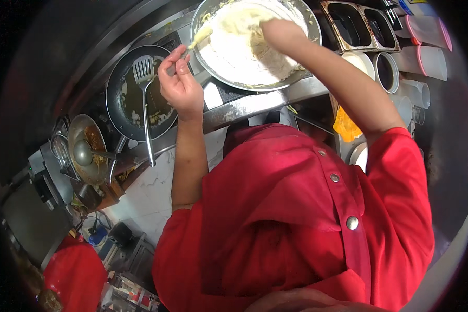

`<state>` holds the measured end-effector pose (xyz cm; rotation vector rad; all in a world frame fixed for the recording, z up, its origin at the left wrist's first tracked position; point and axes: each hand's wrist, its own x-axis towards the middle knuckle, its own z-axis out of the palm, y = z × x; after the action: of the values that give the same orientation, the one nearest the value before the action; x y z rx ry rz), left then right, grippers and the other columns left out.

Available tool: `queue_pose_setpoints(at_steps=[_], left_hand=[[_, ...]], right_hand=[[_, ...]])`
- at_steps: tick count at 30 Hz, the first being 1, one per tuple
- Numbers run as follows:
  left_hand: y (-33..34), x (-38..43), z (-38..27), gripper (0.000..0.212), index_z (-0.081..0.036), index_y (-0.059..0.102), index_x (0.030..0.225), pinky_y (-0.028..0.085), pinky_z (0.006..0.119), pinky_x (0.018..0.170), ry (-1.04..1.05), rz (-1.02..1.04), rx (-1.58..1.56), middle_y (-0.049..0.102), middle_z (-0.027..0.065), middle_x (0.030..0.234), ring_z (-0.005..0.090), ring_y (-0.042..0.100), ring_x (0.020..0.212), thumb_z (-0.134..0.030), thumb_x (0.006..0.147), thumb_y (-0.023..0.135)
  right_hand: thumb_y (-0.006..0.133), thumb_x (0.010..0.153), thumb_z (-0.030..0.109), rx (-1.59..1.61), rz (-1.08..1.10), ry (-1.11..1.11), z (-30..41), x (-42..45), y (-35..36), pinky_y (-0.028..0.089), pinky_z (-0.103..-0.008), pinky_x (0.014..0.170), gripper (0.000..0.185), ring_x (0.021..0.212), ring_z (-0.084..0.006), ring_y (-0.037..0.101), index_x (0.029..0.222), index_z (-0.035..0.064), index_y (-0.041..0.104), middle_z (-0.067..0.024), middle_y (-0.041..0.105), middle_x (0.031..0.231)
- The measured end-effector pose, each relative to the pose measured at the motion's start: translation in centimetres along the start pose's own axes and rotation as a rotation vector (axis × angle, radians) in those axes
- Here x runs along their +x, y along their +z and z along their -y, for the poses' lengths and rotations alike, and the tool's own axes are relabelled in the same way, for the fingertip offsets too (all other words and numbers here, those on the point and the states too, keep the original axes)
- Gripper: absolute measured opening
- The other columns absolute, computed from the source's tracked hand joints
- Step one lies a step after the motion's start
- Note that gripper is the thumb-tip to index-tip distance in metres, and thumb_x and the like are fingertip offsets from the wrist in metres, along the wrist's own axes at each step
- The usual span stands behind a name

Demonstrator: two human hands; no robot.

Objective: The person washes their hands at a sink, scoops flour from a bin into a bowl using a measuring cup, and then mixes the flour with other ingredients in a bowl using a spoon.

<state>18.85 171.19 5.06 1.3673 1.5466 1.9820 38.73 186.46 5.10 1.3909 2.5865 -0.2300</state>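
My left hand (pixel 182 87) is at the near left rim of a large pan (pixel 245 86), its fingers curled around what looks like a thin utensil with a tip (pixel 202 36) coated in yellow dough. White flour and pale yellow dough (pixel 253 35) fill much of that pan. Over its right part, my right hand (pixel 282 36) is blurred, with its fingertips down at the dough; whether they grip any of it is hidden. Left of my left hand, a slotted metal turner (pixel 145 97) lies across a dark frying pan (pixel 119 105) holding oily liquid.
A wok (pixel 95 167) with a ladle (pixel 83 153) and reddish food stands at the left. Rectangular metal containers (pixel 347 27), a pot of dark liquid (pixel 386 73) and plastic tubs (pixel 429 62) stand at the right. The metal stove edge (pixel 257 105) runs before me. Red clothing (pixel 76 269) shows lower left.
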Motion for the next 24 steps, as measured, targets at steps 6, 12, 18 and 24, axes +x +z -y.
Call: queue_pose_setpoints(at_steps=[6, 12, 18, 24], left_hand=[[0.0, -0.2, -0.1, 0.015, 0.006, 0.04, 0.107, 0.051, 0.039, 0.09, -0.002, 0.012, 0.013, 0.054, 0.0249, 0.112, 0.0297, 0.058, 0.106, -0.003, 0.095, 0.042], [-0.9, -0.3, 0.3, 0.013, 0.004, 0.041, 0.107, 0.051, 0.039, 0.089, 0.01, 0.028, -0.031, 0.054, 0.0257, 0.114, 0.0294, 0.057, 0.108, -0.002, 0.095, 0.043], [-1.6, -0.1, 0.1, 0.008, 0.005, 0.049, 0.1, 0.053, 0.034, 0.084, 0.01, 0.171, -0.08, 0.06, 0.0232, 0.11, 0.0255, 0.06, 0.102, 0.001, 0.094, 0.045], [-1.8, -1.1, 0.7, 0.011, 0.003, 0.047, 0.103, 0.053, 0.029, 0.074, 0.051, 0.113, 0.139, 0.06, 0.0232, 0.112, 0.0256, 0.061, 0.102, -0.003, 0.095, 0.044]], right_hand=[[0.046, 0.085, 0.012, -0.289, 0.104, -0.035, -5.2, 0.9, -2.2, 0.053, -0.045, 0.073, 0.024, 0.083, -0.0314, 0.066, 0.096, 0.0042, 0.066, -0.0183, 0.067, 0.088], [0.046, 0.086, 0.012, -0.153, 0.166, -0.105, 0.3, -2.1, -2.2, 0.052, -0.0424, 0.077, 0.024, 0.089, -0.0305, 0.065, 0.1, 0.0087, 0.065, -0.0138, 0.067, 0.096], [0.054, 0.078, 0.014, -0.472, 0.01, -0.036, -3.2, 1.6, -7.2, 0.052, -0.0403, 0.059, 0.019, 0.069, -0.0281, 0.067, 0.078, 0.0039, 0.071, -0.0167, 0.067, 0.076], [0.05, 0.083, 0.01, -0.386, 0.084, 0.13, -6.5, -1.0, -3.4, 0.055, -0.0411, 0.069, 0.021, 0.079, -0.0314, 0.067, 0.092, 0.0025, 0.068, -0.0183, 0.067, 0.09]])
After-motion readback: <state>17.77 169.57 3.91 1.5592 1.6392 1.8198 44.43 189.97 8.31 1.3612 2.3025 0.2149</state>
